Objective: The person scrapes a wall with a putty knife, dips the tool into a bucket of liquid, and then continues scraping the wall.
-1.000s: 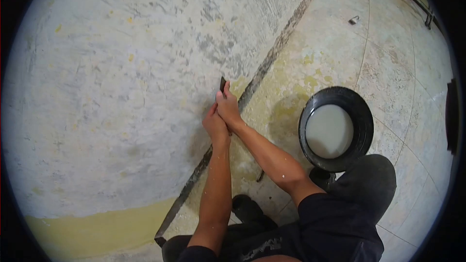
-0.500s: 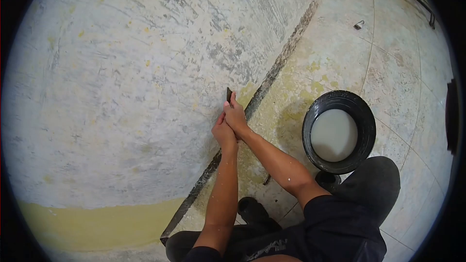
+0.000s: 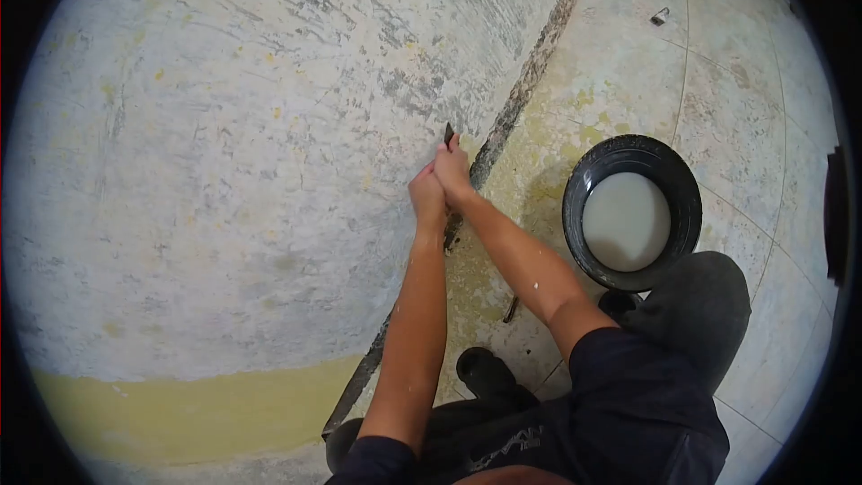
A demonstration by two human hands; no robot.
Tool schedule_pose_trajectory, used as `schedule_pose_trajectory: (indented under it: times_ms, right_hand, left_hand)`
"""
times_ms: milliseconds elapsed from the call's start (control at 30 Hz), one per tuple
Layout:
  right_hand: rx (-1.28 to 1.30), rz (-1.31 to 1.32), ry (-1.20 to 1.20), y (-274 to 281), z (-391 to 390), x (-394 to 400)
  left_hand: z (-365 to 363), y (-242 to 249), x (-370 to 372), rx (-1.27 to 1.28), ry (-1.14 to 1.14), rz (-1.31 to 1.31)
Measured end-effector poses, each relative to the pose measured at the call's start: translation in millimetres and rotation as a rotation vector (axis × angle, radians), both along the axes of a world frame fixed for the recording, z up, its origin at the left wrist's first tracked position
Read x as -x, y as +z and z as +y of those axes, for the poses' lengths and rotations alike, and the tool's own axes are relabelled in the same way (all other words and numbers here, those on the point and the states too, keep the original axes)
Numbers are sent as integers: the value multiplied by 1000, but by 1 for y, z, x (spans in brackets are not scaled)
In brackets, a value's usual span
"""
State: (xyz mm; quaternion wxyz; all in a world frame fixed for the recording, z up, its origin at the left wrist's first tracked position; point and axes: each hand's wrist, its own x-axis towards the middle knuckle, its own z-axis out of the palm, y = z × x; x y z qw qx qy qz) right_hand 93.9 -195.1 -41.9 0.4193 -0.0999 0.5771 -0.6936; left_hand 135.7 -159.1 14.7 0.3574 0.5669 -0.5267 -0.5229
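A scraper (image 3: 448,132) with a dark, narrow blade pokes out from the top of my right hand (image 3: 455,171), whose fingers are closed round it. My left hand (image 3: 426,190) is pressed up against the right one and closed low on the same tool; the handle is hidden inside the two hands. The blade tip lies at the wall (image 3: 224,171), a whitish surface with grey scraped patches and yellow flecks, just above the dark strip (image 3: 512,112) along its foot.
A black bucket (image 3: 576,233) of milky liquid stands on the floor by my right knee. The tiled floor (image 3: 727,135) is stained and dusty. A small padlock-like object (image 3: 660,16) lies farther off. A thin dark stick-like piece (image 3: 511,309) is under my right arm. Yellow paint (image 3: 197,409) bands the wall at lower left.
Both hands have moved up and to the right along the wall's foot, taking the scraper with them. The view has shifted slightly, and the bucket appears a little higher.
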Motion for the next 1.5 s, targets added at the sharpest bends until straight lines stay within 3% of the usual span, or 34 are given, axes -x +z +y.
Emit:
schedule_pose_trajectory:
  times_ms: [133,200,333,400,567,633,833,900,1067,1167,1367,1433,1500]
  right_hand:
    - [-48,101,141,-42,14,9]
    - [-124,154,352,-70,17,-19]
    - [-68,52,334,-45,57,-61]
    - [33,-162,242,-38,57,-61]
    - [23,-187,320,-30,68,-69]
    - [57,22,293,-42,62,-77]
    - [7,3,306,-31,63,-81]
    - [-10,-10,319,-19,65,-77]
    - [-68,10,332,-15,55,-78]
    - [-23,59,117,-24,45,-80]
    - [-18,145,230,-31,58,-74]
    - [-29,261,305,-30,65,-84]
    - [-21,197,322,-22,71,-85]
  left_hand:
    - [14,-40,1,-38,105,-85]
    - [30,-68,-29,78,144,-118]
    - [60,-58,-60,23,299,6]
    - [50,-63,-67,77,211,-20]
    - [65,-62,-70,92,305,32]
    - [70,-58,-70,91,354,21]
    - [61,-51,-78,44,325,110]
    - [60,-34,-75,-80,289,38]
    - [40,-41,-88,-77,233,41]
    - [36,-39,-84,-100,197,7]
    - [46,-67,-84,-19,257,153]
    - [59,-63,-86,-27,287,210]
    - [66,-57,-87,6,348,220]
